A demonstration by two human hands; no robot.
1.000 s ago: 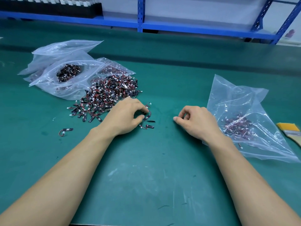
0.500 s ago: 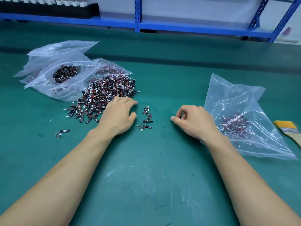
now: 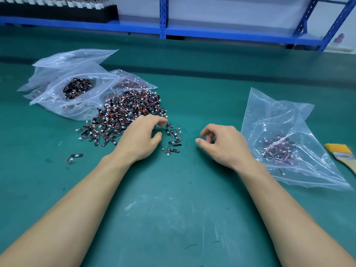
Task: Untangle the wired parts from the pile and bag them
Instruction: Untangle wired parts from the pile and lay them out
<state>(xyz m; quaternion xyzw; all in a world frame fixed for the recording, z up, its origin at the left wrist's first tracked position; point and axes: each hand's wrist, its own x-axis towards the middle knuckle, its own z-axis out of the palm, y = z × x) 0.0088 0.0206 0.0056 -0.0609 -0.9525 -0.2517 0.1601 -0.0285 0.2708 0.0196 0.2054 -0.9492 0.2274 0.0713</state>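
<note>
A green table (image 3: 173, 218) carried a clear bag (image 3: 279, 112) of parts at right and other bags (image 3: 77, 60) behind the pile (image 3: 127, 110) at left. The left hand (image 3: 140, 139) lay with fingers spread at the pile's edge; the right hand (image 3: 225, 145), loosely curled, held nothing. A brush (image 3: 339, 151) lay far right.

— Where's the camera?
— On my head, facing forward and down, close above my left hand (image 3: 140, 140) and right hand (image 3: 226, 146) on the green table (image 3: 173, 218).
— How far does it see?
— Up to the blue shelf (image 3: 212, 34) behind.
</note>
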